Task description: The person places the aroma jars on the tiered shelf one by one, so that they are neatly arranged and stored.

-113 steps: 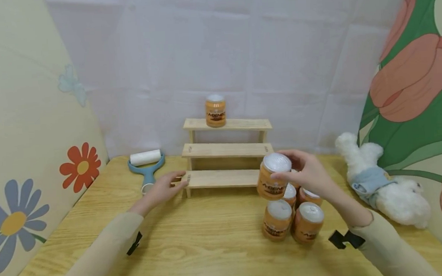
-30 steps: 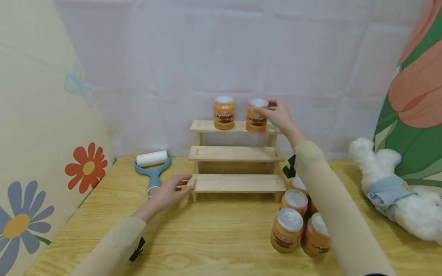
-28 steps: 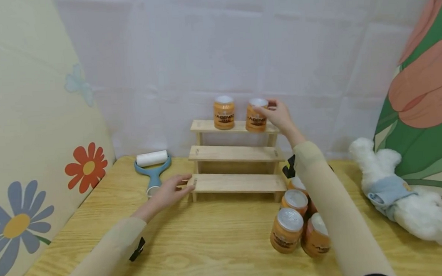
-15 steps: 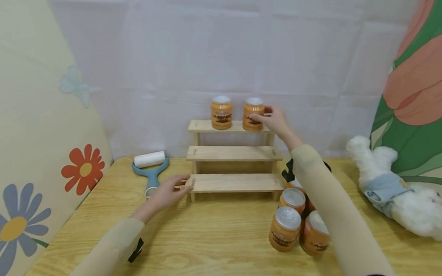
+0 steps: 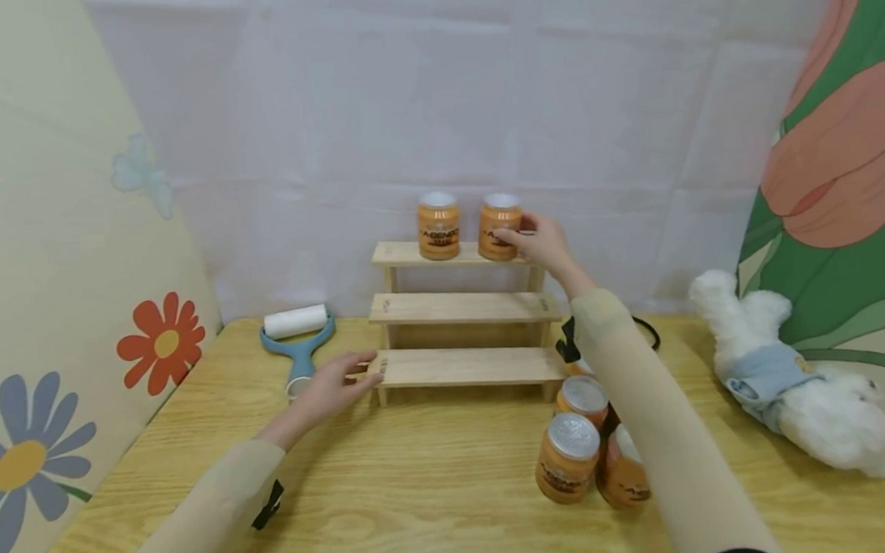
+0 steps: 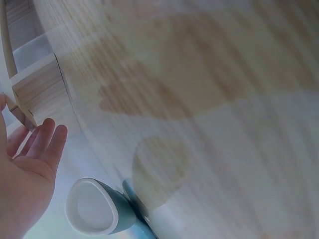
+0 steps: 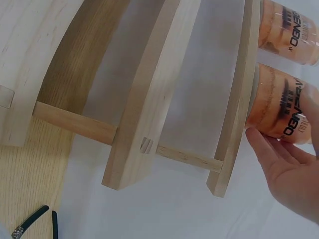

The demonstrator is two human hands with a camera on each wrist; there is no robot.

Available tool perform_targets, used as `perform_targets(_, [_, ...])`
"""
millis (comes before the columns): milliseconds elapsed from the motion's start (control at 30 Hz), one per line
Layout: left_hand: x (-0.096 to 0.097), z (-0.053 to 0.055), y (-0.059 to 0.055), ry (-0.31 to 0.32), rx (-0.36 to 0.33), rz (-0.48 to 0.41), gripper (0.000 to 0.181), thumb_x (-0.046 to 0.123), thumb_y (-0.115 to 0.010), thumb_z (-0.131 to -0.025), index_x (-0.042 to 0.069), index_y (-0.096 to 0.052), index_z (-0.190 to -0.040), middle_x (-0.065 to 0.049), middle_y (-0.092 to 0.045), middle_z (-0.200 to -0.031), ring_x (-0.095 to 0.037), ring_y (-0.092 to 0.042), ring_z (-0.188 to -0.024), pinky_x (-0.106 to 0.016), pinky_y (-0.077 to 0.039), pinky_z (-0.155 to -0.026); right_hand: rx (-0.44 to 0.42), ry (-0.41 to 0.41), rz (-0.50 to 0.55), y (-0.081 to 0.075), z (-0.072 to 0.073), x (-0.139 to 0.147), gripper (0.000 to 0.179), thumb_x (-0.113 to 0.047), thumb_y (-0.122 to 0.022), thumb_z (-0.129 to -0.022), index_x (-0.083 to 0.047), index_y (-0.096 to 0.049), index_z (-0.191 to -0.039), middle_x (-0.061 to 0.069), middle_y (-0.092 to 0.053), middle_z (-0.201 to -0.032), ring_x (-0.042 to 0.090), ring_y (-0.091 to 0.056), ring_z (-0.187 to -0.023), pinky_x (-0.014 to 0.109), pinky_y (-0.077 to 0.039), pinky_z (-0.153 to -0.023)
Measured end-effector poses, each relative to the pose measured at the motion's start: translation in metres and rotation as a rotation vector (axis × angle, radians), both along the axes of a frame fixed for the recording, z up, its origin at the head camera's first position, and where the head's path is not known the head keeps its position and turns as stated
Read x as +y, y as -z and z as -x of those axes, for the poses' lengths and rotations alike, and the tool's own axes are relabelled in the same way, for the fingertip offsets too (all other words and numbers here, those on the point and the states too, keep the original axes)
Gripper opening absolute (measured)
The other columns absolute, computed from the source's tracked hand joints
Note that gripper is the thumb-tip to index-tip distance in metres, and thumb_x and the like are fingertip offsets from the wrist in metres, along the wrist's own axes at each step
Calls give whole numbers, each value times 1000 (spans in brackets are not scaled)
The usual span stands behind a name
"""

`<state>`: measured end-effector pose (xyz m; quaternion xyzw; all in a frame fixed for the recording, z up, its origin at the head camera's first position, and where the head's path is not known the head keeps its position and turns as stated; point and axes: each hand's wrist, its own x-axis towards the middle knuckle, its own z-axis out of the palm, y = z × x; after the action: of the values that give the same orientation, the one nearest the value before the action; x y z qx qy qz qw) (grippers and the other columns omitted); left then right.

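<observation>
A three-tier wooden shelf point(image 5: 465, 307) stands on the table. At the right of its top tier is an orange can point(image 5: 498, 228) with a pale lid, upright on the board. My right hand point(image 5: 548, 244) grips this can from its right side, thumb at the front; the right wrist view shows the fingers under and behind the can point(image 7: 281, 107). A second orange can point(image 5: 438, 227) stands to its left with a small gap between. My left hand point(image 5: 332, 391) pinches the left end of the lowest board point(image 5: 462, 366), thumb in front and fingers behind.
Several orange cans point(image 5: 568, 458) stand grouped on the table at the right front, partly behind my right sleeve. A blue roller point(image 5: 298, 338) with a white head lies left of the shelf. A white plush toy point(image 5: 801, 391) lies at the far right.
My right hand has carried one can from the group at the right up to the top tier, beside the other can. Its grip has since slid lower on the can. The left hand has stayed.
</observation>
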<state>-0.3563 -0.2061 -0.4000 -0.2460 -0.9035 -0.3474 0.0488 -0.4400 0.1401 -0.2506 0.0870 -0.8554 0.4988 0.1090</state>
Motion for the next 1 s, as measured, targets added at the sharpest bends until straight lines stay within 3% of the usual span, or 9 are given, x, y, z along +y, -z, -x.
perform_targets(300, [3,2,1,7,8,-1,54,29,-58,-94,-6,-47,-133,-26,-50,-133,-41,-54,-116,-47,-51,-91,23,11,-72,0,2,2,49,-34,-63,-90,-5,-54,-129,14,-54,-134,26,-48,-127,38,-42,-105])
perform_targets(533, [6,6,3,25,3,0,53,29,-57,-95,-6,-47,-134,-26,-50,-134,-41,-54,-116,-47,-51,-91,30,-2,-122,1,-2,7,37,-34,-61,-91,-4,-59,-112,15,-61,-113,25,-56,-103,35,-49,-83])
perform_targets(633, [6,7,3,27,-1,1,54,29,-57,-95,-6,-46,-134,-27,-49,-134,-42,-54,-116,-47,-51,-91,3,-13,-98,-1,-7,10,43,-33,-61,-91,-4,-57,-123,16,-59,-122,26,-55,-113,38,-49,-91])
perform_targets(767, [4,7,1,17,-2,-1,54,29,-57,-95,-7,-46,-134,-27,-49,-134,-42,-53,-116,-48,-51,-91,-42,-30,-86,-5,-14,13,61,-36,-61,-91,-4,-42,-140,17,-48,-140,28,-46,-128,41,-41,-105])
perform_targets(867, [1,6,-2,4,0,-1,54,28,-56,-95,-7,-46,-134,-28,-49,-134,-43,-52,-117,-48,-51,-91,-42,-58,-91,-9,-19,13,67,-37,-60,-91,-2,-37,-143,17,-42,-144,28,-42,-132,40,-38,-108])
perform_targets(1000, [-1,8,-5,-3,2,5,54,28,-56,-95,-8,-45,-134,-28,-48,-134,-43,-52,-117,-49,-50,-92,-13,-85,-111,-13,-25,16,64,-35,-61,-91,0,-40,-141,17,-45,-142,29,-45,-130,42,-40,-107])
